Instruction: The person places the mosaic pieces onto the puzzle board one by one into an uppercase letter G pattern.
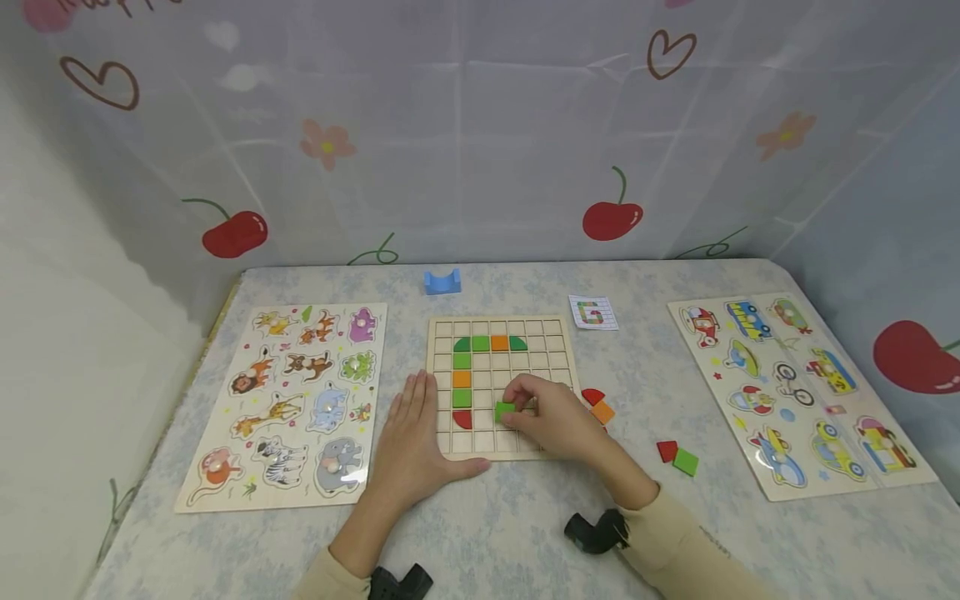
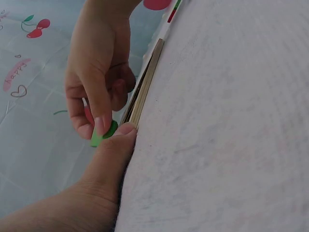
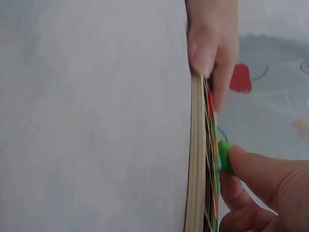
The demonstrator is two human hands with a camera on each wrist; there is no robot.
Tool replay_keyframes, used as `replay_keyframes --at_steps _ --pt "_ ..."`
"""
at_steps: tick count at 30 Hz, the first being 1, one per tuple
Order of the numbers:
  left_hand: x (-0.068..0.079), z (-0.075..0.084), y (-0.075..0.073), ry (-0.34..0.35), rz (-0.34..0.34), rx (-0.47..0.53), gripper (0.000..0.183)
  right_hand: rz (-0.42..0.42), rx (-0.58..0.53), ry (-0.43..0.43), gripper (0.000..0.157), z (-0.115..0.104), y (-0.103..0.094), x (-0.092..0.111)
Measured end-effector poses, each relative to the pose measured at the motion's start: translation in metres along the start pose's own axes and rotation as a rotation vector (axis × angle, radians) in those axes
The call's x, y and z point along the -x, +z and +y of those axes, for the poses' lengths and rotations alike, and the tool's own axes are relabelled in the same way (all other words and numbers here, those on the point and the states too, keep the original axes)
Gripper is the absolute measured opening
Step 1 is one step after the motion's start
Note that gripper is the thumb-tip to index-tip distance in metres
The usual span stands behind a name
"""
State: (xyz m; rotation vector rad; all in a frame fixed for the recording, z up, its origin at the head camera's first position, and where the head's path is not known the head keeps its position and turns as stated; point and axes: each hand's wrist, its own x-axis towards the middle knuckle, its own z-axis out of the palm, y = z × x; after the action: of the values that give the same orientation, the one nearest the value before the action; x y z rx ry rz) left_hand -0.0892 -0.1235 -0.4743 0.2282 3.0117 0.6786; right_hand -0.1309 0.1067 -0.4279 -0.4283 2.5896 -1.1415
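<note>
A wooden grid board (image 1: 531, 392) lies on the table. Along its upper row and left side sit green, orange and red pieces, squares and quarter-rounds, such as an orange square (image 1: 461, 379) and a red quarter-round (image 1: 462, 419). My left hand (image 1: 411, 442) rests with straight fingers against the board's left edge, its thumb (image 2: 111, 159) at the near edge. Over the board's lower middle, my right hand (image 1: 551, 417) pinches a green square block (image 1: 504, 411) between thumb and fingers. In the right wrist view this green block (image 3: 225, 157) is held just off the board's surface.
Right of the board lie a red quarter-round (image 1: 592, 396), an orange square (image 1: 602, 412), a red piece (image 1: 667, 451) and a green square (image 1: 686, 462). A pattern card (image 1: 593, 312) and a blue holder (image 1: 442, 282) lie behind. Animal (image 1: 307, 433) and vehicle (image 1: 757, 383) puzzles flank the board.
</note>
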Motion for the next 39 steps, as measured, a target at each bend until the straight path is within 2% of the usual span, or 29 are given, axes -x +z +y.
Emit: replay_keyframes --at_steps 7,12,20,25,33,39 --pt "0.001 -0.001 0.001 0.015 0.02 -0.001 0.142 0.017 0.079 -0.038 0.015 -0.012 0.021 -0.011" --pt "0.001 -0.001 0.001 0.023 0.026 -0.006 0.142 0.022 0.129 -0.043 0.014 -0.016 0.026 -0.012" --pt "0.001 0.0 -0.001 0.017 0.014 0.001 0.142 0.004 0.215 -0.096 0.014 -0.015 0.024 -0.005" --pt "0.002 0.001 -0.002 0.012 0.009 0.001 0.142 -0.011 0.217 -0.129 0.014 -0.009 0.013 0.005" --pt "0.002 0.002 -0.002 0.002 0.0 0.01 0.142 0.074 0.228 0.015 0.026 0.016 -0.022 0.026" --pt "0.002 0.001 -0.001 0.005 0.006 0.019 0.142 0.126 0.315 0.163 0.028 0.041 -0.052 0.038"
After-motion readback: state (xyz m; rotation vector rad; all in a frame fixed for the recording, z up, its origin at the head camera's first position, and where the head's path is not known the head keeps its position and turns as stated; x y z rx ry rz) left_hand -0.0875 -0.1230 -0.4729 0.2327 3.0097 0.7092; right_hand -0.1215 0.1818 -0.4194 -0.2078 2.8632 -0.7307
